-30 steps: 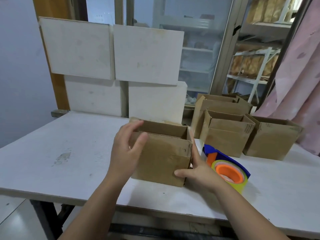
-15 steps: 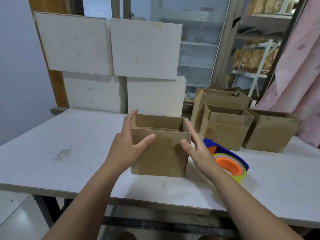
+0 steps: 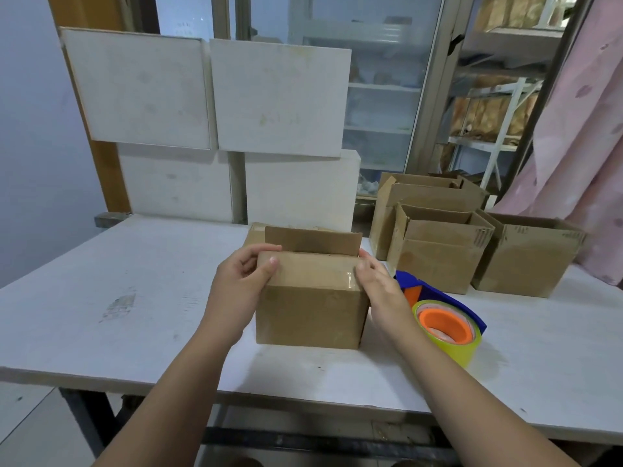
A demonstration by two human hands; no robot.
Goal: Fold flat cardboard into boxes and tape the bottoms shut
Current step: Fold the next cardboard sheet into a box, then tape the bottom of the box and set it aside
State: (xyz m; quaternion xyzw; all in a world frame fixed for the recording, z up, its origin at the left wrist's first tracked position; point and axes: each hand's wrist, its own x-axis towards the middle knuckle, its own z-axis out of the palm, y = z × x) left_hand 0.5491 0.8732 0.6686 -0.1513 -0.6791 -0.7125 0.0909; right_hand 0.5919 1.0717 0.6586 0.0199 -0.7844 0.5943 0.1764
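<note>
A small brown cardboard box [image 3: 312,311] stands on the white table [image 3: 135,298] in front of me. Its near top flap lies folded down, with a glossy strip of clear tape near the right edge, and the far flap stands upright. My left hand [image 3: 241,284] grips the box's upper left corner, thumb on the folded flap. My right hand [image 3: 377,284] holds the upper right corner with curled fingers. A tape dispenser [image 3: 445,323] with a blue handle, orange core and yellowish roll lies just right of the box.
Three folded brown boxes [image 3: 438,251] with open tops stand at the back right of the table, one [image 3: 526,257] near a pink curtain [image 3: 580,163]. White panels [image 3: 209,96] lean behind the table. The table's front edge runs just below my forearms.
The box was open at the top with my hands flat against its sides. Now the near flap is folded down and both hands have moved up to grip the top corners.
</note>
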